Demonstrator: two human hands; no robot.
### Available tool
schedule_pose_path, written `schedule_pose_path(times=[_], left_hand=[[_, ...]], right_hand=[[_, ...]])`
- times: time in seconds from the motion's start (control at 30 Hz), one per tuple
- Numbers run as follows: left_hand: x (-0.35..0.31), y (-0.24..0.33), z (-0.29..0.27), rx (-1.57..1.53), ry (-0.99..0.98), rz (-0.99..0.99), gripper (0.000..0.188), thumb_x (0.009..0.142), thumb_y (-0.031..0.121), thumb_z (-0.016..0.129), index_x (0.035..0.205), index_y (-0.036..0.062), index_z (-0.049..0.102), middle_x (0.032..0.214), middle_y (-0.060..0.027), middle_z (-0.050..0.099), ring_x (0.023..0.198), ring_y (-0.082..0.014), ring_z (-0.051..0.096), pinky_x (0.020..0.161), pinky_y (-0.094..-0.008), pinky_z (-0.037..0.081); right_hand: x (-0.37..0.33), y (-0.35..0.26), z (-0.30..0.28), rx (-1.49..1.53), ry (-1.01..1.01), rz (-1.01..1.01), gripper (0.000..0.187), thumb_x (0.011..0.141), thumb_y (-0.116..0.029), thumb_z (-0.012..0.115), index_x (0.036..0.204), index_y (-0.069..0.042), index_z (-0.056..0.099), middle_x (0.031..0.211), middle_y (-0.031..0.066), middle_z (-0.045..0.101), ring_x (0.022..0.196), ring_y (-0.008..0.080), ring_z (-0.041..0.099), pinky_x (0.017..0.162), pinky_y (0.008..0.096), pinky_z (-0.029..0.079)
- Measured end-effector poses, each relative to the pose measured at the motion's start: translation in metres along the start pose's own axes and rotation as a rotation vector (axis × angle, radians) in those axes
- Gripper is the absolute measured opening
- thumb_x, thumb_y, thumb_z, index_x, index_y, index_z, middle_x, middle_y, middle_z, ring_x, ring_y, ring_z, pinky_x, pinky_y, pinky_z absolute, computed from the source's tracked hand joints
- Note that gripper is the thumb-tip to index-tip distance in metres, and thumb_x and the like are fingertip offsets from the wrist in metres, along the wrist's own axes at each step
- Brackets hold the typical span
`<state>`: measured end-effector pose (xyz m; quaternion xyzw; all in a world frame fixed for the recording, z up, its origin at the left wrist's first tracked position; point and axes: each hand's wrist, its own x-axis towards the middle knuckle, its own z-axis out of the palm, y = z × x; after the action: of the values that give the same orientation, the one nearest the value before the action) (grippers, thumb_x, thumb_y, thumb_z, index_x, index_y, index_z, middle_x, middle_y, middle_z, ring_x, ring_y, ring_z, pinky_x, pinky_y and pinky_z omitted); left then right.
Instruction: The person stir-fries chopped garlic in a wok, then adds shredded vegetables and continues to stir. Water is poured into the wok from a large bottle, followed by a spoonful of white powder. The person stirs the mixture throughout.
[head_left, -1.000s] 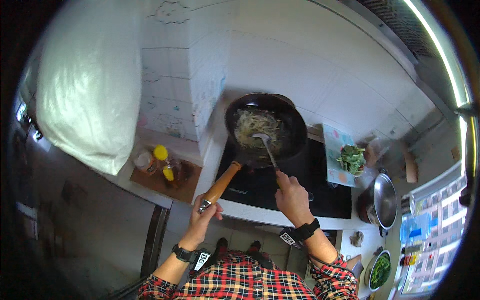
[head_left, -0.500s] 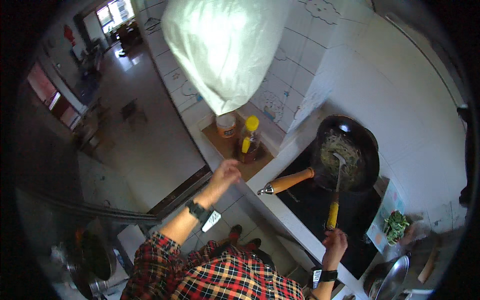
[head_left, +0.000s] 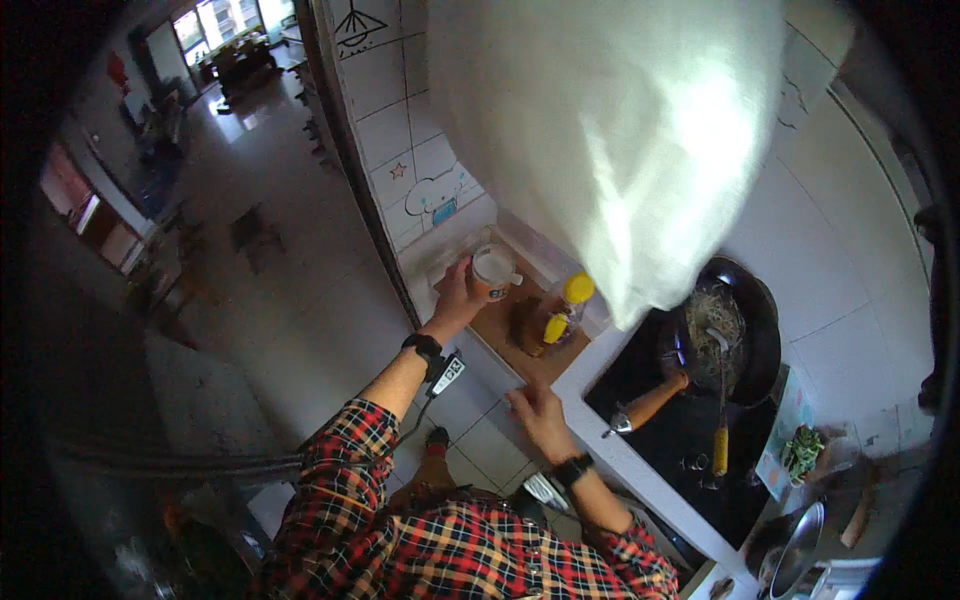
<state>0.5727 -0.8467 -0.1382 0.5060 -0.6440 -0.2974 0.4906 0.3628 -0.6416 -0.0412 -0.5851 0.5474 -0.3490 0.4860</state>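
Note:
My left hand [head_left: 459, 298] is closed around a small clear jar [head_left: 495, 268] with a pale lid, at the far end of a brown board [head_left: 497, 325]. Next to the jar stands a bottle [head_left: 553, 318] with a yellow cap and dark contents. My right hand [head_left: 541, 416] hovers by the counter's front edge, fingers loosely bent and apart, holding nothing. On the black cooktop [head_left: 640, 455] sits a dark wok [head_left: 763, 345] with shredded food [head_left: 715, 310] in it. A spatula [head_left: 721, 445] with a yellow handle leans in the wok, untouched.
A big white cloth-like bag [head_left: 610, 150] hangs over the counter, hiding part of the wall. The wok's wooden handle [head_left: 655, 402] points toward me. Green leaves [head_left: 801, 453] and a metal pan [head_left: 798, 548] lie at the right. A cable [head_left: 412, 430] hangs by my left wrist.
My right hand has let go of the spatula and moved left to the counter edge. The left hand has reached forward and taken hold of the jar. The view has shifted left.

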Motion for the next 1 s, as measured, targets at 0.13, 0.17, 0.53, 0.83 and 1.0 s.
schedule_pose_path(times=[0.13,0.17,0.53,0.83,1.0], left_hand=[[0.023,0.008,0.001,0.257,-0.049,0.160,0.090,0.066,0.018,0.084,0.139,0.0012,0.036,0.136,-0.0213,0.045,0.125,-0.0400,0.045,0.105,-0.0456,0.039],[0.029,0.015,-0.001,0.272,-0.061,0.186,0.091,0.065,0.018,0.085,0.139,0.0012,0.036,0.136,-0.0218,0.045,0.125,-0.0408,0.046,0.105,-0.0453,0.040],[0.051,0.046,-0.029,0.052,-0.397,0.045,0.092,0.071,0.026,0.083,0.145,0.0058,0.032,0.145,-0.0212,0.039,0.136,-0.0372,0.037,0.110,-0.0437,0.035],[0.045,0.029,-0.009,0.015,-0.345,0.044,0.086,0.070,0.026,0.083,0.141,0.0057,0.038,0.138,-0.0182,0.049,0.129,-0.0356,0.047,0.106,-0.0426,0.039],[0.043,0.032,-0.013,-0.020,-0.338,0.027,0.084,0.068,0.027,0.084,0.137,0.0053,0.041,0.135,-0.0183,0.051,0.127,-0.0355,0.048,0.106,-0.0419,0.040]], right_hand=[[0.107,-0.009,0.053,0.125,0.312,0.013,0.056,0.093,-0.014,0.062,0.141,-0.001,0.037,0.091,0.0184,0.067,0.080,0.0271,0.069,0.068,0.0389,0.054],[0.131,-0.009,0.058,0.070,0.401,-0.004,0.054,0.093,-0.015,0.062,0.140,-0.001,0.038,0.093,0.0198,0.067,0.082,0.0299,0.069,0.069,0.0405,0.054],[0.197,-0.023,0.048,-0.467,0.740,-0.098,0.016,0.092,-0.018,0.062,0.094,-0.002,0.065,0.083,0.0214,0.069,0.077,0.0363,0.068,0.067,0.0423,0.052],[0.187,-0.017,0.054,-0.451,0.746,-0.058,0.013,0.092,-0.015,0.062,0.095,-0.003,0.064,0.083,0.0240,0.067,0.076,0.0385,0.067,0.065,0.0416,0.053],[0.184,-0.011,0.052,-0.425,0.815,-0.112,0.010,0.091,-0.012,0.062,0.094,-0.003,0.060,0.079,0.0244,0.066,0.073,0.0424,0.066,0.062,0.0459,0.052]])
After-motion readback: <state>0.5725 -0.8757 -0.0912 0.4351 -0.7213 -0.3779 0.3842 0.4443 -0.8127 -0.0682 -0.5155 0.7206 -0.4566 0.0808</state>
